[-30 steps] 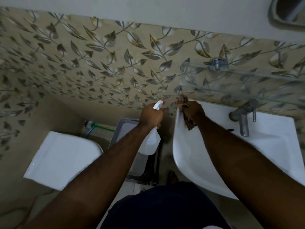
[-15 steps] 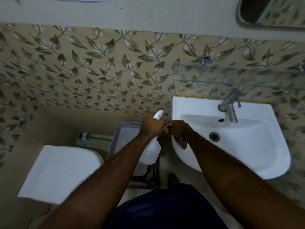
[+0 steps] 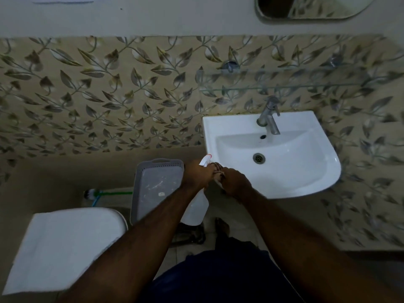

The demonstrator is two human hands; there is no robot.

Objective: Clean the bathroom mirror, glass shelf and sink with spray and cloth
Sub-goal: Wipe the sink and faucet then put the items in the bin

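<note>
L hand point(image 3: 197, 174) clamped on translucent white spray bottle point(image 3: 195, 209), R hand point(image 3: 235, 181) on brown patterned cloth point(image 3: 218, 173), at white ceramic sink point(image 3: 273, 152) front-left edge; likely wetting cloth, next wipe sink.

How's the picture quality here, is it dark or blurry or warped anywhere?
Head view: dim overall, with the white sink the brightest area and the floor under it in shadow; the left hand, spray bottle and cloth are slightly soft; wide-angle lens bends the tile border and glass shelf; the mirror is cut off at the top edge.
</note>
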